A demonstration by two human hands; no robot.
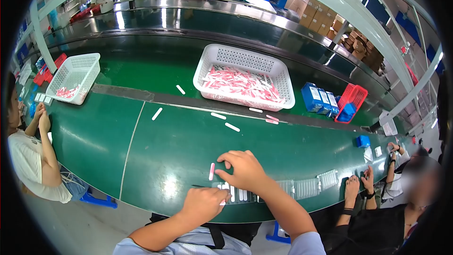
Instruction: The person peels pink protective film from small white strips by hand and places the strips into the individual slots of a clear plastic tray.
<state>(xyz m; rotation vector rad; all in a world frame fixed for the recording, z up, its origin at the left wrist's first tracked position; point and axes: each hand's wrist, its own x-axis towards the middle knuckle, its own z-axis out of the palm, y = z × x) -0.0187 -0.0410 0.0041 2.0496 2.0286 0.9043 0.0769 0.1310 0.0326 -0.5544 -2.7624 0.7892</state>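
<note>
My left hand (203, 204) is closed, with bent fingers over the left end of a clear ribbed plastic tray (250, 196). A small white piece (222, 203) shows at its fingertips. Past its far side sticks a thin dark pointed thing (202, 186); whether the hand grips it I cannot tell. Several white strips (242, 194) lie side by side in the tray's slots. My right hand (245, 172) hovers beyond the tray, thumb and forefinger apart and nothing between them. Just left of its thumb is a pink-and-white strip (212, 171).
A large white basket (245, 104) of pink and white strips stands ahead; a smaller one (90, 80) is at left. Loose strips (232, 127) lie between. Further clear trays (306, 188), blue boxes (317, 99) and a red basket (354, 95) are rightward. Co-workers sit on both sides.
</note>
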